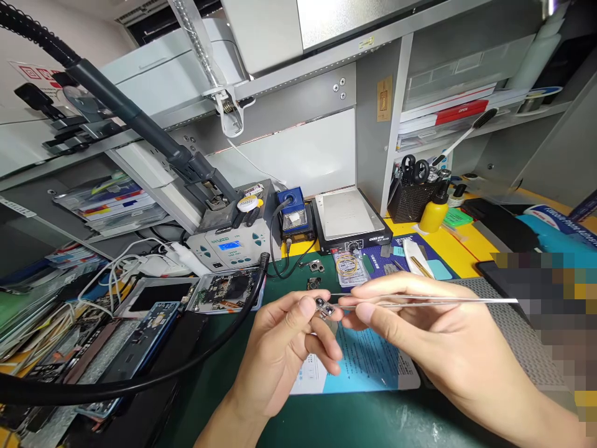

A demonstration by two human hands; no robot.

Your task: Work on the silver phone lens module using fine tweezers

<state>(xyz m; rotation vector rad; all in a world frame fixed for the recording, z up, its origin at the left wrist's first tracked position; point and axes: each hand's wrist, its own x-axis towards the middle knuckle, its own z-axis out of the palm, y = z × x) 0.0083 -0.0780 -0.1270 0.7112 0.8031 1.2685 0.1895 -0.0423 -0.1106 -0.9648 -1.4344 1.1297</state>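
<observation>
A small phone camera module (325, 307) with two dark lenses is pinched between the thumb and fingers of my left hand (284, 339). My right hand (433, 330) grips a pair of metal tweezers (448, 301), their tips pointing left and reaching close to the module. Whether the tips touch it I cannot tell. Under both hands lies a blue and white printed sheet (368, 358) on the green mat (373, 420). Just beyond my fingers, two more small camera parts (316, 266) rest on the mat.
A rework station (228, 246) stands at the back left, its black hose (186, 367) curving across the left side. Phones and boards (135, 348) pile up there. A black heating plate (352, 224), a yellow bottle (433, 211) and a mesh pen holder (410, 199) stand behind.
</observation>
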